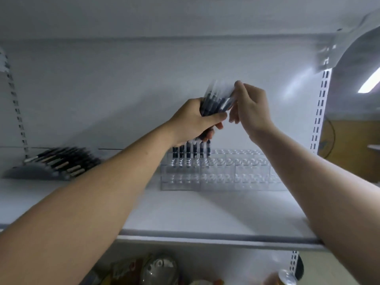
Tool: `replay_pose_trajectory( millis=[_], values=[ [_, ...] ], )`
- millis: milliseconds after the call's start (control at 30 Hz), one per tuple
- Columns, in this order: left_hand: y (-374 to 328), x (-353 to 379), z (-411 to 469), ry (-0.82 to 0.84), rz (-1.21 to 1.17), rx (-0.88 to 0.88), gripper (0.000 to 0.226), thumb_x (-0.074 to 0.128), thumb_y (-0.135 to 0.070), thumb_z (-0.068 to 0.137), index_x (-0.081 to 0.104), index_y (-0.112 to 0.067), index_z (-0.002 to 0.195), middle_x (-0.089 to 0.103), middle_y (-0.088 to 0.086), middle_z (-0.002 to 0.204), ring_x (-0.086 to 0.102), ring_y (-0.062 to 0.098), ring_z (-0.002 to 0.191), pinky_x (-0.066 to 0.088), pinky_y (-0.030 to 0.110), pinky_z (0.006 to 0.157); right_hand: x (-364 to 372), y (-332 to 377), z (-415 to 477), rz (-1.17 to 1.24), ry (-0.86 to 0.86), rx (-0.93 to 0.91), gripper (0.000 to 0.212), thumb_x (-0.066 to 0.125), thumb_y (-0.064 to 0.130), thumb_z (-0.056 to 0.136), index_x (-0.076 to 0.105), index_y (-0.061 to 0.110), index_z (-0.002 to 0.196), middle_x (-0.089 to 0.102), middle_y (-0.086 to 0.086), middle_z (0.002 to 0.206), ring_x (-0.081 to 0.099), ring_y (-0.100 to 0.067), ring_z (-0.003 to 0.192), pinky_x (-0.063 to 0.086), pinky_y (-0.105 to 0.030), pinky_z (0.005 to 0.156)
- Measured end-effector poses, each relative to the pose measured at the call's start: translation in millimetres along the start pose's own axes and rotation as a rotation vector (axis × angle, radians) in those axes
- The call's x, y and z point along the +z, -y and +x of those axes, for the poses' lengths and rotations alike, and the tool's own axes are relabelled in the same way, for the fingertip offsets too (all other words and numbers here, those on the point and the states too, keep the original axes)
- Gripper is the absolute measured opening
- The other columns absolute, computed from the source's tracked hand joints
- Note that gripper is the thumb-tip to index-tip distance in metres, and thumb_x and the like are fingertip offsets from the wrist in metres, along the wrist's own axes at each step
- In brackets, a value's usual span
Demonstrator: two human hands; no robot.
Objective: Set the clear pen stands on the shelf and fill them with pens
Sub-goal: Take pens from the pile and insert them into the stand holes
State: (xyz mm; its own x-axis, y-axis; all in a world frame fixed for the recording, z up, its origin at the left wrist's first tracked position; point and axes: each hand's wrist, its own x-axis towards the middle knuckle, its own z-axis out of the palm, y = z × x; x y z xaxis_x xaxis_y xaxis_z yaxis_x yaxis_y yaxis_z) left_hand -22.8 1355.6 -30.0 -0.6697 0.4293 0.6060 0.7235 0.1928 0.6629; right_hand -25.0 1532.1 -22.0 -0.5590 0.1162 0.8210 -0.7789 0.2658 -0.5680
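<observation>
Bare shelf [205, 210] before clear pen stands [222, 173]

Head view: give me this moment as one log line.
left hand: grips pen bundle | right hand: pinches bundle's top | clear pen stands: on shelf, row of pens back left, rest look empty
</observation>
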Motion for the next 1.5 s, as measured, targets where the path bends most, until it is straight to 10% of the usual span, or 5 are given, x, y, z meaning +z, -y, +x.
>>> replay_pose_trajectory(
  millis=[333, 533, 700, 967, 1500],
  values=[
    [2, -8, -17, 0.011, -0.123, -0.043, 0.021, 0.062, -0.019, 0.108, 0.062, 0.002, 0.110, 0.065, 0.008, 0.076, 0.058, 0.022, 0.057, 0.050, 0.036, 0.055, -13, 0, -16, 0.350, 0.409, 0.299, 0.034, 0.069, 0.027, 0.100, 0.068, -0.004, 0.112, 0.068, -0.019, 0.101, 0.068, -0.029, 0.087, 0.050, -0.033, 0.071],
    [2, -6, -20, 0.078, -0.128, -0.045, 0.012, 0.056, -0.011, 0.109, 0.060, 0.000, 0.109, 0.067, 0.000, 0.069, 0.064, 0.019, 0.063, 0.052, 0.030, 0.056, -10, -1, -20, 0.265, 0.326, 0.287, 0.049, 0.069, 0.023, 0.100, 0.059, -0.022, 0.118, 0.068, -0.019, 0.093, 0.069, -0.024, 0.081, 0.050, -0.033, 0.071],
    [1, -9, -21, 0.058, -0.094, -0.074, 0.012, 0.058, -0.016, 0.109, 0.064, -0.006, 0.113, 0.080, 0.009, 0.098, 0.069, 0.019, 0.064, 0.058, 0.032, 0.059, -15, 2, -14, 0.329, 0.069, 0.288, 0.023, 0.062, 0.019, 0.105, 0.069, -0.003, 0.107, 0.075, -0.014, 0.090, 0.073, -0.026, 0.079, 0.055, -0.032, 0.068],
    [5, -14, -22, 0.049, -0.062, -0.103, 0.018, 0.070, -0.022, 0.103, 0.061, -0.007, 0.106, 0.069, 0.003, 0.077, 0.050, 0.014, 0.052, 0.047, 0.031, 0.048, -25, -2, -1, 0.120, -0.248, 0.145, 0.025, 0.058, 0.022, 0.107, 0.073, 0.006, 0.094, 0.078, -0.006, 0.081, 0.075, -0.023, 0.066, 0.056, -0.029, 0.060],
    [2, -13, -22, -0.023, -0.198, -0.026, 0.049, 0.059, -0.038, 0.107, 0.053, 0.009, 0.119, 0.055, 0.002, 0.074, 0.045, 0.013, 0.050, 0.042, 0.028, 0.047, -8, -10, -17, -0.495, 0.241, 0.049, 0.023, 0.065, 0.020, 0.103, 0.074, 0.003, 0.091, 0.079, -0.007, 0.078, 0.078, -0.015, 0.067, 0.065, -0.049, 0.075]
  ],
)
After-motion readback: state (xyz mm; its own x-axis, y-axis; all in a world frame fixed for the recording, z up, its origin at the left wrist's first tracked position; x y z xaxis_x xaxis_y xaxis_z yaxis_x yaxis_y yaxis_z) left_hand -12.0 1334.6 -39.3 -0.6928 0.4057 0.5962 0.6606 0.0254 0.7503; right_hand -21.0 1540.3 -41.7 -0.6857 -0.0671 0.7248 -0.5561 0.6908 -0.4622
